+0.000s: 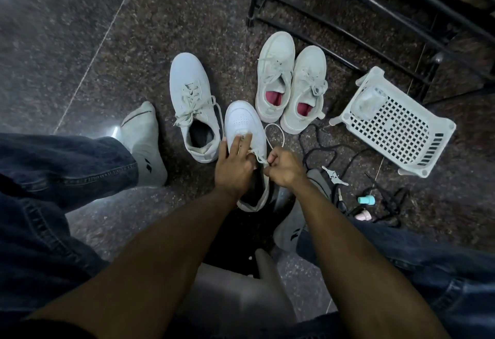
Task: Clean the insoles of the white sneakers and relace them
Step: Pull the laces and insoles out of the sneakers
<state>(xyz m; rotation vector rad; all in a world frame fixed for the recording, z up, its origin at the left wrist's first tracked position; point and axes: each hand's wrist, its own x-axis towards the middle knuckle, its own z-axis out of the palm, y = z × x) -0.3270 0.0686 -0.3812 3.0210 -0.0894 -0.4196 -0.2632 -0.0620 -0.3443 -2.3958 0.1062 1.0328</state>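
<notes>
A white sneaker (242,121) with a perforated toe stands on the floor in front of me, toe pointing away. My left hand (234,163) lies on its tongue and eyelets, fingers stretched forward. At the shoe's right side my right hand (284,168) pinches its white lace (276,135), which loops out past the fist. Another white sneaker (194,102), laced, stands just left of it. A pair of white sneakers with pink insoles (290,81) stands behind to the right.
A white plastic basket (396,127) lies tipped on the floor at right, under a black metal rack (348,9). Black laces (329,151), keys (334,176) and small bottles (364,199) lie near my right foot. My socked feet flank the shoes.
</notes>
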